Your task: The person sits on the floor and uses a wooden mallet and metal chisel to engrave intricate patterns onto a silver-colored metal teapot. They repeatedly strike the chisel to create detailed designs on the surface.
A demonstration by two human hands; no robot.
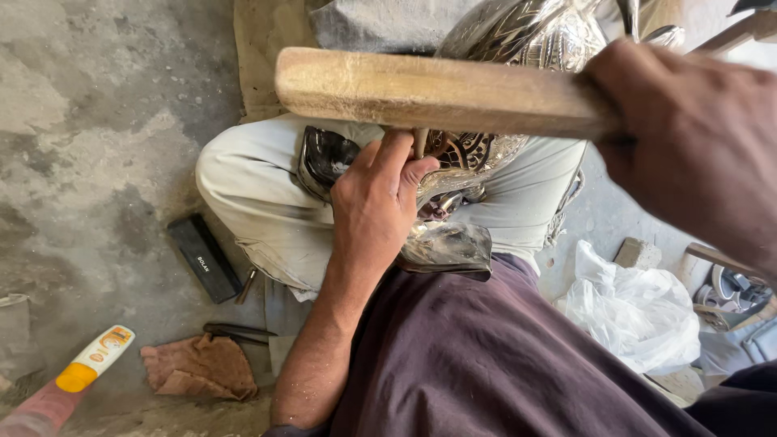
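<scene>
My right hand (696, 146) grips a thick wooden mallet-like stick (429, 91), held level above my lap. My left hand (376, 202) pinches a thin metal chisel (419, 142) upright against an embossed silvery metal piece (473, 158) that rests across my knees. The stick's underside sits just above the chisel's top. A shiny curved part of the metal piece (447, 245) shows below my left hand. More ornate silver metalwork (526, 32) rises behind the stick, partly hidden by it.
I sit cross-legged on a grey concrete floor (89, 137). A black rectangular block (204, 257), a brown rag (201, 366), a dark tool (239, 330) and an orange-and-white tube (95, 358) lie left. A white plastic bag (635, 311) and sandals (732, 287) sit right.
</scene>
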